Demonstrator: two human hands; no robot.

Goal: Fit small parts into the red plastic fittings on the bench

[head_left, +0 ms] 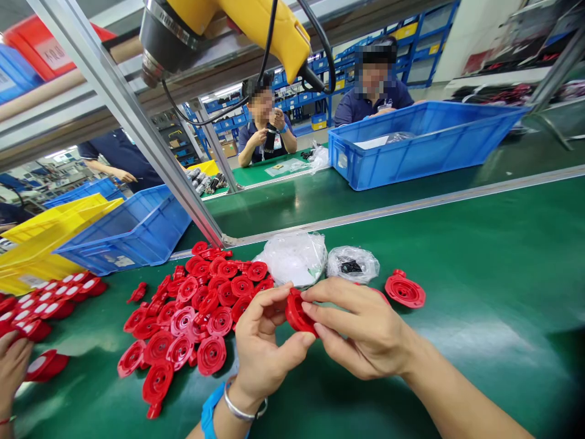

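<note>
Between both my hands, above the green tabletop, is a round red plastic housing [297, 312], held tilted on its edge. My left hand [267, 341] grips its left rim with thumb and fingers. The fingers of my right hand [361, 326] press against its right side and partly cover its hollow face; whether they hold a small part there is hidden. To the left lies a heap of similar red housings [196, 305]. One more red housing [404, 289] rests just beyond my right hand, with another partly hidden behind that hand.
Behind my hands sit a clear plastic bag [295, 257] and a smaller bag with black parts [351, 265]. Blue bins [411, 152] stand farther back. A yellow power tool [256, 30] hangs overhead. At far left, a co-worker's hand [11, 366] is near red parts with white discs.
</note>
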